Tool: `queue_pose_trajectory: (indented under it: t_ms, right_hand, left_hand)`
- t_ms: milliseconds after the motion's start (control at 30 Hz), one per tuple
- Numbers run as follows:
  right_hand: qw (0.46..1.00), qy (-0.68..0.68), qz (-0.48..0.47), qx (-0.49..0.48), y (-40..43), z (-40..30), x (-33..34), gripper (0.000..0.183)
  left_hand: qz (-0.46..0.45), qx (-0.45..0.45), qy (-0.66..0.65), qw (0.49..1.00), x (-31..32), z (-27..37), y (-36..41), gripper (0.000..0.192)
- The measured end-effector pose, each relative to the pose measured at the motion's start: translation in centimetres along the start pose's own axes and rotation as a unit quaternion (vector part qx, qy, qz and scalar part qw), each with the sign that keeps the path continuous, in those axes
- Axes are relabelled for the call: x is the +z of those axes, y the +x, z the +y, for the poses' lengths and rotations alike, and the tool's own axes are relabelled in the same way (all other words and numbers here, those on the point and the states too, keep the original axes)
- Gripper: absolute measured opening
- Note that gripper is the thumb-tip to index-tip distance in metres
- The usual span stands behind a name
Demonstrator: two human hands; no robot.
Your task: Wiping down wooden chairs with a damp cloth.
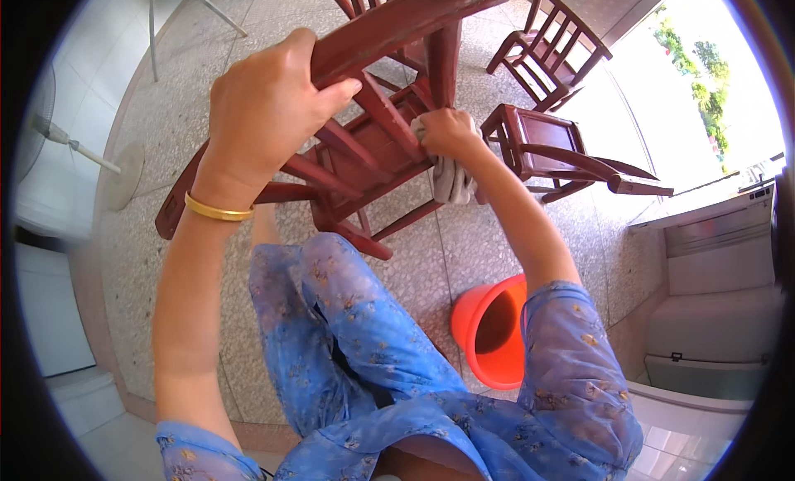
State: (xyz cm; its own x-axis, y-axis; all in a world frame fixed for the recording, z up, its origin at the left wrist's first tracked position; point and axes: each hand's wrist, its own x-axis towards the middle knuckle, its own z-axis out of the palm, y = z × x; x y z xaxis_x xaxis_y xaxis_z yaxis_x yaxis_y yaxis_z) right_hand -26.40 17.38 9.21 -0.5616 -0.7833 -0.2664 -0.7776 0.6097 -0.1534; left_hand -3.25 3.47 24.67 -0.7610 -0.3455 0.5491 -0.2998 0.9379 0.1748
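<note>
Right before me stands a reddish-brown wooden chair (372,152), its slatted back towards me. My left hand (267,102) is wrapped around the left part of its thick top rail (404,28), thumb on the near side. A gold bangle (218,208) circles that wrist. Lower down, my right hand (450,133) presses a greyish cloth (453,180) around the right upright (443,65) of the chair back, close to the seat. Part of the cloth hangs below my fingers. My right palm is hidden.
An orange-red bucket (475,319) with dark liquid stands by my right knee, partly behind my sleeve. More wooden chairs (546,52) (553,139) stand to the right and behind. A standing fan (81,149) is at the left wall. Cabinets (714,257) line the right side of the speckled floor (410,282).
</note>
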Motion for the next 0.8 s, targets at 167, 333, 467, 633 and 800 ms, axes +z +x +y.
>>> queue_pose_trajectory:
  t_ms: [167,333,467,633,800]
  right_hand:
    - [0.987,-0.015,0.158,-0.020,-1.5,0.7,2.3,0.038]
    - [0.947,0.102,0.303,0.031,-6.0,4.4,7.1,0.048]
    - [0.887,0.258,0.379,0.064,-3.8,6.4,6.5,0.074]
    - [0.877,0.259,0.399,0.066,4.5,1.0,0.2,0.079]
    - [0.814,0.202,0.537,0.088,9.4,-2.8,6.0,0.055]
  left_hand:
    - [-0.005,-0.051,0.035,0.998,-0.1,-2.3,0.9,0.051]
    - [0.003,-0.105,0.021,0.994,-0.5,-5.3,0.9,0.049]
    - [-0.030,-0.085,0.000,0.996,-0.8,-7.1,1.2,0.044]
    - [-0.068,-0.057,-0.163,0.983,-1.8,-6.4,0.4,0.038]
    - [-0.059,-0.071,-0.213,0.973,-1.7,-7.0,-0.2,0.036]
